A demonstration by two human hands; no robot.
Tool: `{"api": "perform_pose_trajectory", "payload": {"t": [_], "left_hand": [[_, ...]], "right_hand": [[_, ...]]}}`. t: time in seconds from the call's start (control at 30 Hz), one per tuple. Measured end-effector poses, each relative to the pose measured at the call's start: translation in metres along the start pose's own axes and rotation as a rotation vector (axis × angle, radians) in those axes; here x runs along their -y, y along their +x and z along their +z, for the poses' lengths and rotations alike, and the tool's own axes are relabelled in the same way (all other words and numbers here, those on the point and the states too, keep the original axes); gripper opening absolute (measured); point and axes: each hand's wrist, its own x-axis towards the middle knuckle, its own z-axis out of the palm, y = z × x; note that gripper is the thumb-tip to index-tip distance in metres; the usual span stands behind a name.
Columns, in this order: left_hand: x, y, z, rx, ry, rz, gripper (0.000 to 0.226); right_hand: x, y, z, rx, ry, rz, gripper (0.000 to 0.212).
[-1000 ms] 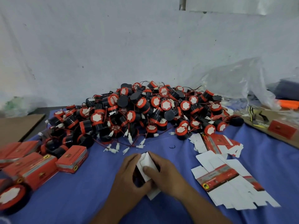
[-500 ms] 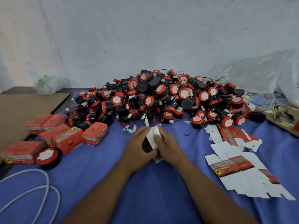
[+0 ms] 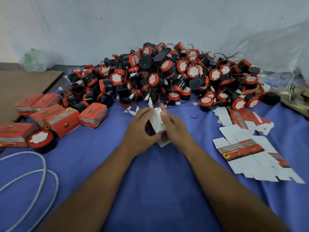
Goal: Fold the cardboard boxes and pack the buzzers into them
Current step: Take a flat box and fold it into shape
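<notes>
Both hands meet over a small, half-folded cardboard box (image 3: 156,120) showing its white inner side. The left hand (image 3: 138,131) curls round its left edge, thumb tucked under near the bottom. The right hand (image 3: 175,128) grips the right side, thumb pressed on the white panel. A white flap sticks out beneath the hands onto the blue cloth (image 3: 158,190) covering the table.

Just beyond the fingertips rises a big heap of round black buzzers with red rims and white faces (image 3: 167,77), thin red wires and little white plugs trailing out almost to the box.

Left of the left hand sit several finished red cardboard boxes with yellow round marks (image 3: 92,116), clustered close together. One loose black buzzer with a red rim (image 3: 41,139) lies face-up against them. Nearer the person on that side, a white cable (image 3: 41,171) loops across the cloth. Farther left and back lies a flat brown cardboard sheet (image 3: 25,87).

Right of the right hand, flat unfolded white box blanks with red printed bands (image 3: 250,156) lie spread in overlapping stacks. Beyond them, a crumpled clear plastic bag (image 3: 275,52) slumps against the wall.
</notes>
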Motion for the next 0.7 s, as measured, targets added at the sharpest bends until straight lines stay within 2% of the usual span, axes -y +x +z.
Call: {"api": "perform_pose_trajectory", "payload": {"t": [0.13,0.3,0.37,0.47,0.5,0.6,0.7], "left_hand": [[0.001,0.002,0.002,-0.005,0.019,0.014,0.072],[0.002,0.002,0.002,-0.013,-0.019,0.017,0.073],[0.002,0.003,0.001,-0.01,-0.042,0.031,0.075],[0.001,0.003,-0.001,0.01,-0.052,0.065,0.078],[-0.001,0.004,-0.002,0.023,-0.049,0.078,0.079],[-0.007,0.002,-0.004,0.048,-0.023,0.16,0.075],[-0.007,0.0,-0.008,0.005,-0.122,0.149,0.059]], "right_hand": [[-0.004,0.001,0.0,-0.082,0.048,-0.005,0.044],[-0.007,0.002,0.001,-0.089,0.046,-0.011,0.047],[-0.007,0.004,-0.002,-0.06,0.172,0.028,0.05],[-0.004,0.006,-0.009,0.014,0.421,0.169,0.065],[-0.002,0.006,-0.014,0.051,0.461,0.195,0.063],[0.004,0.0,-0.022,0.133,0.322,0.101,0.036],[0.016,-0.007,-0.025,0.099,0.058,-0.069,0.035]]}}
